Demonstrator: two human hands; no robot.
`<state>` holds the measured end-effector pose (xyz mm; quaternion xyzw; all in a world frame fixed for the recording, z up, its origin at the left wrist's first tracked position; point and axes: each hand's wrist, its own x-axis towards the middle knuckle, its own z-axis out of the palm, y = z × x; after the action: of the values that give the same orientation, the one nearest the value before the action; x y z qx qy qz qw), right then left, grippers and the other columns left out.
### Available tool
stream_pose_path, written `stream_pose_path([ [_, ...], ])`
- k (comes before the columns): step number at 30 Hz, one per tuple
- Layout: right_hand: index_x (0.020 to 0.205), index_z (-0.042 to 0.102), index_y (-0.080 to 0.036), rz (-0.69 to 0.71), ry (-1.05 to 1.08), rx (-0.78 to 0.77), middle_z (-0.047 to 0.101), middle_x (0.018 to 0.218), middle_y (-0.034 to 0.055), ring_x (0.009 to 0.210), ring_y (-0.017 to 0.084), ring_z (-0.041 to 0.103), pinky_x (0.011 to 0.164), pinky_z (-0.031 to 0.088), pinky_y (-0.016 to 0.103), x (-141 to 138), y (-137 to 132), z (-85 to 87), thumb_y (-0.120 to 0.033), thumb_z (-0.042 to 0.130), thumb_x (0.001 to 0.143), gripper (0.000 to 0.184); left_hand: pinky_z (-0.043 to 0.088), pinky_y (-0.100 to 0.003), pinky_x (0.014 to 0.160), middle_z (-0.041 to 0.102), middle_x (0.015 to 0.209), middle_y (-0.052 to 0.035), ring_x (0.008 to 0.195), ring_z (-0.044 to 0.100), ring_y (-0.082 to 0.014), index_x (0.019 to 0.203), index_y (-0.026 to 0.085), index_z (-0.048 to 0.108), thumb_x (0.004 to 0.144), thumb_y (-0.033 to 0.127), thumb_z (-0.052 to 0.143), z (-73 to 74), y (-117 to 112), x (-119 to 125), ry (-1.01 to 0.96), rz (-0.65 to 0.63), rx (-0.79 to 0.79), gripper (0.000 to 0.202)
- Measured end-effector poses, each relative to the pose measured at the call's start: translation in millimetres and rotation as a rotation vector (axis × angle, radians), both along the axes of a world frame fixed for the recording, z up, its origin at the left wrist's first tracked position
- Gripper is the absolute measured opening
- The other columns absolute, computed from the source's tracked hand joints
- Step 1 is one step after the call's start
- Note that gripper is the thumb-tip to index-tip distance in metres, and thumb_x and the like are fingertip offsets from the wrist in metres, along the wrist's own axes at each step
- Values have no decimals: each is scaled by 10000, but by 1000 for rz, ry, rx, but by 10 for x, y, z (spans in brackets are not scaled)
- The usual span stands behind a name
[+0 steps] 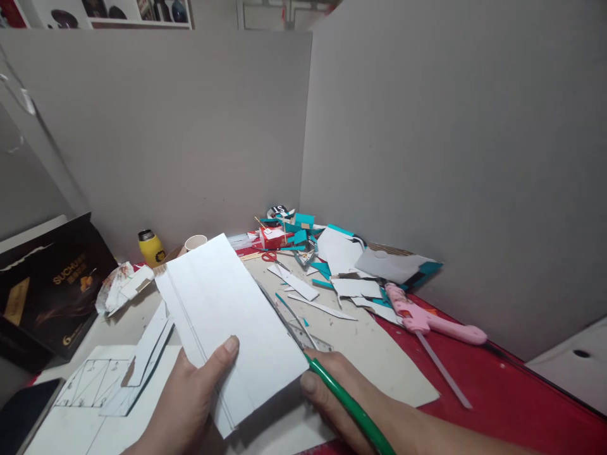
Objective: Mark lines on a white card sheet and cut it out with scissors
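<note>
Presently, left hand (190,388) clamped on white rectangular cardboard (220,303); right hand (358,384) clamped on green-handled metal scissors (349,403) at its edge.

This looks like a craft booth, a small making corner. Plain grey panels (180,126) meet behind the far corner of the red worktop (497,385), where cut card scraps (346,249) pile up. A pink glue gun (429,321) lies near the right edge; a ruled drawing (92,382) lies towards the left edge. Green-handled scissors (351,404) and white card (213,303) are in use. Shelves (142,24) show above the panels.
</note>
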<state>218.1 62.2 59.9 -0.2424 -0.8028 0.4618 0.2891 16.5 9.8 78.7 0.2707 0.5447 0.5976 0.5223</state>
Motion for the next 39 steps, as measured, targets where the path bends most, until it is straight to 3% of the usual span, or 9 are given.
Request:
stream_pose_path([
  [5,983,647,-130,-10,14,-30,680,944,124,878,238,623,839,491,335,-9,4,-29,-659,295,948,636,477,-543,965,717,1167,-177,1076,654,-383,1381,141,488,713,405,784,-31,8,-17,11,-8,-13,777],
  [11,942,653,-126,-19,20,-33,670,877,111,819,228,610,765,502,307,-17,2,-37,-689,296,929,667,482,-543,953,719,1160,-178,1065,658,-386,1375,148,495,701,421,790,-23,-9,-13,23,11,9,785],
  [17,906,650,-141,-30,-33,35,666,818,94,721,209,589,717,505,309,8,26,-52,-703,248,929,691,493,-535,947,723,1148,-178,1057,662,-382,1322,143,550,691,411,798,-27,-4,-23,40,19,-2,729],
  [25,934,632,-140,-12,-39,58,670,851,107,746,211,601,720,505,314,16,25,-23,-678,271,941,648,527,-543,886,736,1109,-189,1045,664,-411,1256,146,627,659,326,816,-50,2,-29,15,45,42,652],
  [32,925,612,-137,10,-41,38,662,846,116,746,206,592,718,504,320,29,31,3,-694,216,939,683,452,-525,1004,693,1215,-187,1127,630,-380,1308,138,561,690,407,801,-33,9,-35,8,-15,3,715],
  [39,851,597,-141,-40,-100,34,624,755,77,670,180,541,658,489,310,21,20,0,-723,239,919,687,465,-537,981,707,1190,-179,1127,622,-398,1339,149,540,690,438,792,-23,4,-32,33,-18,16,754],
])
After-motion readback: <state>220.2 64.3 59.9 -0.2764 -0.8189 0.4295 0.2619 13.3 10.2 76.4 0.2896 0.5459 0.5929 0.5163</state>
